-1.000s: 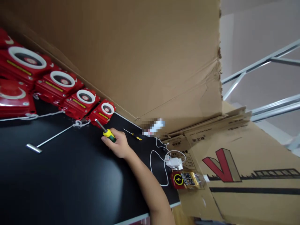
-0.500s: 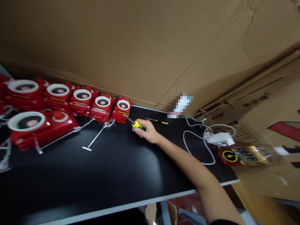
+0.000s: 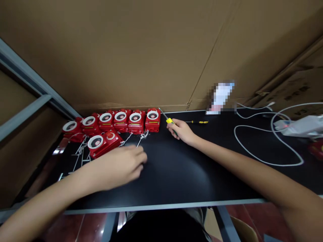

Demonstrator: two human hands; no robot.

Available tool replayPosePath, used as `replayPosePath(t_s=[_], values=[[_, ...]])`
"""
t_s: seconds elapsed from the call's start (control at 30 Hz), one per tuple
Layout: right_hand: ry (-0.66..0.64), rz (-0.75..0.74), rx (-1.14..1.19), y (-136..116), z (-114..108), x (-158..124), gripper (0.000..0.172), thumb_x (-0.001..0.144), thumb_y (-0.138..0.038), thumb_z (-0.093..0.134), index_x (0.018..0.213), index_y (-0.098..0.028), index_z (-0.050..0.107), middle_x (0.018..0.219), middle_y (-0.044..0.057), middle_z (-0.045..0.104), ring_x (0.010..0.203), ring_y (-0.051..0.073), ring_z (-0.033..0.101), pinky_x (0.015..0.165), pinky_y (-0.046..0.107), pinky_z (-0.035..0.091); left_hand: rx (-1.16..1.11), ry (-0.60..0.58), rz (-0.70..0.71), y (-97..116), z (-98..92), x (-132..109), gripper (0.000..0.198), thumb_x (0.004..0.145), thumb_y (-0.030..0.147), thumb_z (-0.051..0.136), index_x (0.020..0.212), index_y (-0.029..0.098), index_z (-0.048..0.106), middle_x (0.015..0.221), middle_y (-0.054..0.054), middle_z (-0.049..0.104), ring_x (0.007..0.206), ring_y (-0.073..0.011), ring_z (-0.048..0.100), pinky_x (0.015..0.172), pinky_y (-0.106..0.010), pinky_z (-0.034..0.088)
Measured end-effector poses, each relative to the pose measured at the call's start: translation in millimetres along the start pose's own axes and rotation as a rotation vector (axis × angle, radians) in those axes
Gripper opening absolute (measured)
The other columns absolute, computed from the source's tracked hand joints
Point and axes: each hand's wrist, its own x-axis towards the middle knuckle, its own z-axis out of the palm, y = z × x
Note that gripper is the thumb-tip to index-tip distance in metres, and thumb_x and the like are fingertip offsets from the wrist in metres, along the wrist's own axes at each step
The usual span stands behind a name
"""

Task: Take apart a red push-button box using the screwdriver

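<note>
Here, right hand point(image 3: 185, 131): closed around the yellow and green handle of a screwdriver point(image 3: 170, 120), whose blade points far and left, its tip just beside the rightmost red box point(image 3: 152, 126).
Left hand point(image 3: 124, 164): over the near middle of the black table point(image 3: 174, 181), fingers loosely curled; I cannot tell whether they touch the thin metal rod point(image 3: 139, 142) running behind them.
Red boxes: six stand in a row along the far side, each with a round white ring on top; a seventh box point(image 3: 107, 146) lies nearer, at the left.
Second screwdriver point(image 3: 200, 122): black and yellow, lying flat to the right of the right hand.
Right end: a looped white cable point(image 3: 287, 165) and a white plug point(image 3: 302, 126).
Far side: a tall cardboard sheet point(image 3: 151, 50).
Far right: a pixelated pale object point(image 3: 220, 96), too blurred to name.
</note>
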Motion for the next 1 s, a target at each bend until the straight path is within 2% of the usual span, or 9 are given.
replayPosePath(t_s=[0.1, 0.2, 0.37, 0.5, 0.57, 0.63, 0.77, 0.9, 1.0], values=[[0.008, 0.008, -0.031, -1.1, 2.5, 0.1, 0.038, 0.096, -0.058, 0.072, 0.088, -0.023, 0.059, 0.065, -0.005, 0.054, 0.046, 0.01, 0.046, 0.039, 0.023, 0.034, 0.275, -0.058, -0.133, -7.2, 9.2, 14.2, 0.009, 0.108, 0.017, 0.068, 0.115, 0.015, 0.075, 0.113, -0.014, 0.073, 0.099, -0.0319, 0.073, 0.09, -0.046, 0.065], [0.014, 0.005, -0.074, -0.9, 2.0, -1.2, 0.037, 0.098, -0.058, 0.07, 0.09, -0.023, 0.058, 0.066, -0.004, 0.055, 0.047, 0.01, 0.046, 0.04, 0.023, 0.034, 0.235, -0.054, -0.177, 1.1, 24.8, 21.7, 0.006, 0.109, 0.018, 0.067, 0.113, 0.016, 0.072, 0.114, -0.013, 0.072, 0.104, -0.0326, 0.072, 0.093, -0.045, 0.064], [0.034, -0.019, -0.184, 1.3, -2.8, -4.4, 0.029, 0.103, -0.052, 0.059, 0.095, -0.024, 0.056, 0.071, -0.002, 0.057, 0.049, 0.011, 0.046, 0.041, 0.025, 0.035, -0.182, -0.014, 0.066, 22.5, 36.1, 15.4, 0.013, 0.116, 0.023, 0.064, 0.122, 0.018, 0.074, 0.116, -0.01, 0.076, 0.107, -0.0273, 0.073, 0.1, -0.04, 0.063], [0.086, -0.108, -0.395, -3.3, -12.7, -10.4, 0.022, 0.106, -0.042, 0.057, 0.093, -0.025, 0.054, 0.072, -0.002, 0.056, 0.057, 0.015, 0.05, 0.055, 0.029, 0.041, -0.331, 0.023, 0.242, 14.7, 37.5, 13.0, 0.03, 0.118, 0.011, 0.05, 0.133, 0.019, 0.075, 0.121, -0.01, 0.082, 0.11, -0.0234, 0.074, 0.104, -0.036, 0.063], [0.112, -0.171, -0.548, -8.7, -20.1, -15.6, 0.02, 0.103, -0.037, 0.063, 0.091, -0.024, 0.053, 0.076, 0.001, 0.059, 0.067, 0.018, 0.056, 0.067, 0.032, 0.043, -0.259, 0.051, 0.26, 5.0, 39.6, 17.3, 0.035, 0.117, 0.008, 0.049, 0.135, 0.02, 0.076, 0.128, -0.011, 0.082, 0.115, -0.0245, 0.074, 0.107, -0.038, 0.064], [0.119, -0.214, -0.69, -13.6, -27.7, -21.8, 0.018, 0.099, -0.033, 0.066, 0.09, -0.023, 0.055, 0.086, 0.006, 0.065, 0.079, 0.022, 0.06, 0.076, 0.035, 0.043, -0.07, 0.096, 0.176, -4.4, 42.7, 26.2, 0.041, 0.115, 0.006, 0.047, 0.143, 0.02, 0.074, 0.144, -0.015, 0.077, 0.126, -0.0292, 0.071, 0.111, -0.047, 0.064], [0.095, -0.213, -0.954, -15.9, -38.5, -33.9, 0.016, 0.101, -0.034, 0.067, 0.1, -0.019, 0.066, 0.107, 0.015, 0.075, 0.09, 0.029, 0.067, 0.077, 0.039, 0.043, 0.093, 0.131, 0.132, -17.6, 49.5, 51.5, 0.041, 0.121, 0.016, 0.05, 0.157, 0.016, 0.068, 0.163, -0.018, 0.069, 0.141, -0.0367, 0.061, 0.122, -0.059, 0.058], [0.015, -0.201, -1.331, -12.8, -41.3, -41.9, 0.027, 0.103, -0.039, 0.066, 0.113, -0.015, 0.074, 0.116, 0.018, 0.079, 0.093, 0.032, 0.072, 0.069, 0.038, 0.041, -0.026, 0.123, 0.16, -24.9, 57.4, 68.8, 0.03, 0.122, 0.031, 0.057, 0.135, 0.015, 0.079, 0.131, -0.017, 0.078, 0.134, -0.037, 0.059, 0.118, -0.058, 0.057], [0.002, -0.241, -1.38, -12.3, -40.0, -46.0, 0.028, 0.104, -0.038, 0.066, 0.114, -0.014, 0.075, 0.112, 0.018, 0.078, 0.094, 0.033, 0.073, 0.069, 0.039, 0.044, -0.168, 0.176, 0.064, -26.9, 65.0, 70.6, 0.024, 0.122, 0.031, 0.059, 0.118, 0.018, 0.079, 0.114, -0.014, 0.075, 0.122, -0.0335, 0.061, 0.112, -0.053, 0.058]])
